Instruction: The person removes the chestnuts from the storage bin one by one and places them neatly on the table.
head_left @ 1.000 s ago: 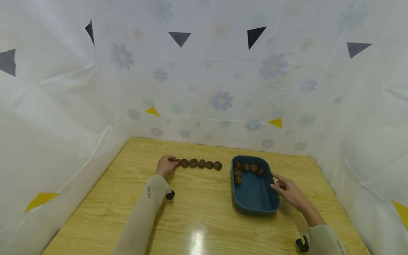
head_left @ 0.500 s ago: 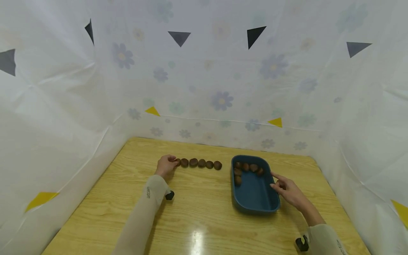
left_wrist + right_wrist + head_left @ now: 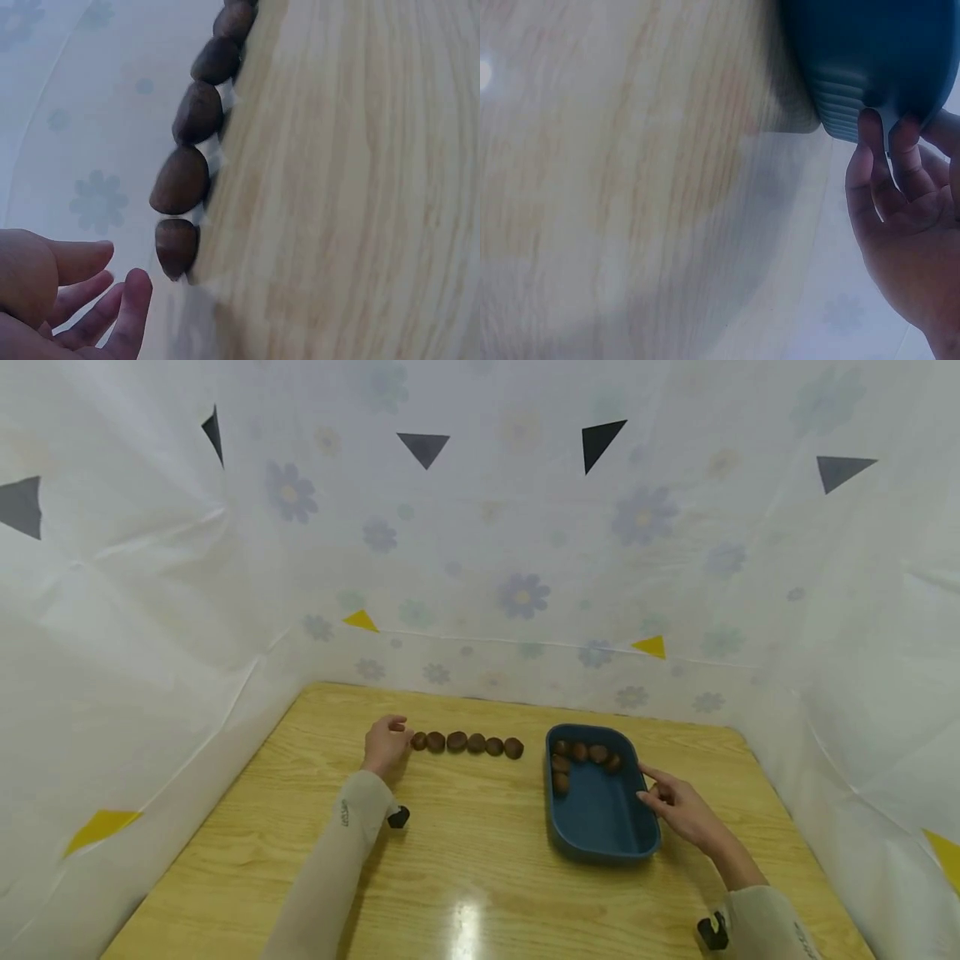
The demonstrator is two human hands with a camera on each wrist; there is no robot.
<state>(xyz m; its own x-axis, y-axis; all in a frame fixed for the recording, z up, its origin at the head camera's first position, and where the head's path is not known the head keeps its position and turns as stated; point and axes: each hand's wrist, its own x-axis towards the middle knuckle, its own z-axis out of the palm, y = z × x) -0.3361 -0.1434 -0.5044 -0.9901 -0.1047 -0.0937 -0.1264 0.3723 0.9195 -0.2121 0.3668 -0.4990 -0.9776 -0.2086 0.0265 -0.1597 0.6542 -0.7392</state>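
A row of several brown chestnuts (image 3: pixel 457 742) lies across the table's far half. My left hand (image 3: pixel 386 747) is just left of the leftmost chestnut (image 3: pixel 177 247). In the left wrist view its thumb and fingers are spread apart and hold nothing, with a small gap to that chestnut. To the right stands a deep blue rectangular container (image 3: pixel 603 827), with more chestnuts (image 3: pixel 579 752) along its far and left walls. My right hand (image 3: pixel 681 810) holds the container's right rim. Its fingers (image 3: pixel 870 154) touch the outer wall in the right wrist view.
The wood-grain table (image 3: pixel 450 877) is enclosed by white flowered sheeting (image 3: pixel 480 560) at the back and sides. Black and yellow triangles (image 3: pixel 649 647) are stuck on the sheeting. A light glare spot (image 3: pixel 466 918) shows near the front.
My left hand has let go of the leftmost chestnut and drawn back slightly to the left. My right hand and the container stay in place.
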